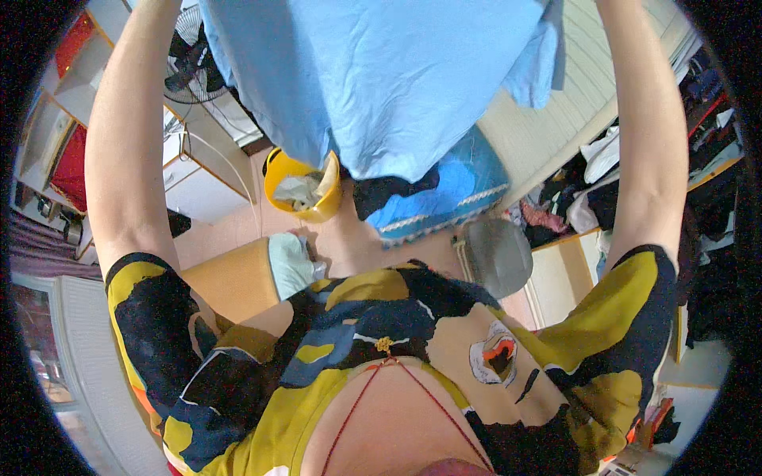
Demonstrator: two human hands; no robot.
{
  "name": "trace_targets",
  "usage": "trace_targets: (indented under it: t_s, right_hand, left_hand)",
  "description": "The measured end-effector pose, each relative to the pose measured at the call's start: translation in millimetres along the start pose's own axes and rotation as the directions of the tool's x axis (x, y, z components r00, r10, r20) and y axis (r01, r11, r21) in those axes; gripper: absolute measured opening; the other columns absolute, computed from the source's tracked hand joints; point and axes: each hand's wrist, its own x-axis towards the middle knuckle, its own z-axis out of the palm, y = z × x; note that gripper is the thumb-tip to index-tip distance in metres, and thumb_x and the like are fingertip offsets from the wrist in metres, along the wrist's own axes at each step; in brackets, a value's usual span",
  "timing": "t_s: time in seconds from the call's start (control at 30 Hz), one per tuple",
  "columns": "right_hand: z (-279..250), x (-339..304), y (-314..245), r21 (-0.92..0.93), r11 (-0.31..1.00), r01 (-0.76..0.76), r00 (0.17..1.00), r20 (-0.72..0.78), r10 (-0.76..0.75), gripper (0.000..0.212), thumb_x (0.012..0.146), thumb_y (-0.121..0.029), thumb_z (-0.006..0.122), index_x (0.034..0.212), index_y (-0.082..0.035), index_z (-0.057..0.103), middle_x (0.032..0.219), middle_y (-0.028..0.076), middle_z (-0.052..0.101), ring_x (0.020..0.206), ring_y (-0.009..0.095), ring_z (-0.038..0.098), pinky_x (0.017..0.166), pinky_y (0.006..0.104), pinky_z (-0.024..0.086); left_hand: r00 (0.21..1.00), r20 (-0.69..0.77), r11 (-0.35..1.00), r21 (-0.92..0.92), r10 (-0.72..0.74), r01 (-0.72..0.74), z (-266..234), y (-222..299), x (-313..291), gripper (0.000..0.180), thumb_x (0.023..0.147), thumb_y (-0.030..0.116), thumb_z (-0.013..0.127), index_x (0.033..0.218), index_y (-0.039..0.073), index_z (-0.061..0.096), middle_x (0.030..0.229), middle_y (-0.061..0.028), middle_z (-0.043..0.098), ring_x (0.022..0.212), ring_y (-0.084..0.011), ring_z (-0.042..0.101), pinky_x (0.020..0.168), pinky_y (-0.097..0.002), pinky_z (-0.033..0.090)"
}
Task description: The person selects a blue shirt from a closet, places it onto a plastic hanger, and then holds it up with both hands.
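A light blue piece of clothing (381,79) hangs spread out in front of me, its top cut off by the upper edge of the picture. On its right side a flap that looks like a sleeve (536,75) dangles. Both my arms are raised and reach out on either side of it. My left forearm (131,151) and my right forearm (651,127) leave the picture at the top, so neither hand shows. What the hands hold or touch is hidden.
Below the cloth stand a yellow basket (268,176) with laundry and a blue-covered seat or bed (484,170) with dark and blue clothes. A grey stool (496,258), a fan (190,55), a white cabinet (202,186) and a tan bench (230,278) surround me. Clothes crowd shelves at right.
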Motion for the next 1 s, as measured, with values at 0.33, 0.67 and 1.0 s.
trace_targets:
  t_s: [0.33, 0.67, 1.0]
  right_hand:
    - [11.2, -10.9, 78.7, 0.023, 0.995, -0.1, 0.994, 0.037, 0.099, 0.018, 0.074, -0.013, 0.065, 0.089, -0.003, 0.063, 0.075, 0.003, 0.062, 0.066, 0.01, 0.055, 0.06, 0.0255, 0.045]
    - [20.9, 10.4, 86.6, 0.008, 0.999, -0.034, 0.974, -0.225, 0.035, 0.025, 0.078, -0.013, 0.062, 0.1, -0.003, 0.062, 0.092, 0.01, 0.063, 0.087, 0.017, 0.059, 0.076, 0.0305, 0.047]
    - [60.0, 73.5, 1.5, -0.006, 0.968, 0.251, 0.932, -0.267, -0.244, 0.027, 0.086, -0.021, 0.052, 0.099, 0.0, 0.063, 0.079, 0.004, 0.061, 0.07, 0.012, 0.054, 0.064, 0.025, 0.045]
  left_hand:
    - [0.994, 0.022, 0.993, -0.051, -0.105, 0.106, -27.1, -82.1, -22.9, 0.032, 0.087, 0.032, 0.053, 0.099, 0.003, 0.063, 0.079, -0.0024, 0.06, 0.074, -0.0103, 0.051, 0.068, -0.025, 0.041]
    - [0.952, 0.053, 0.926, -0.222, -0.303, 0.307, -21.4, -89.3, -39.7, 0.028, 0.086, 0.027, 0.055, 0.101, 0.005, 0.064, 0.087, -0.0034, 0.062, 0.082, -0.0116, 0.053, 0.077, -0.0274, 0.041]
    - [0.965, -0.058, 0.93, -0.285, -0.257, 0.23, -4.9, -82.5, -11.7, 0.026, 0.084, 0.026, 0.056, 0.088, 0.0, 0.062, 0.073, -0.0015, 0.056, 0.068, -0.0107, 0.049, 0.061, -0.0268, 0.04]
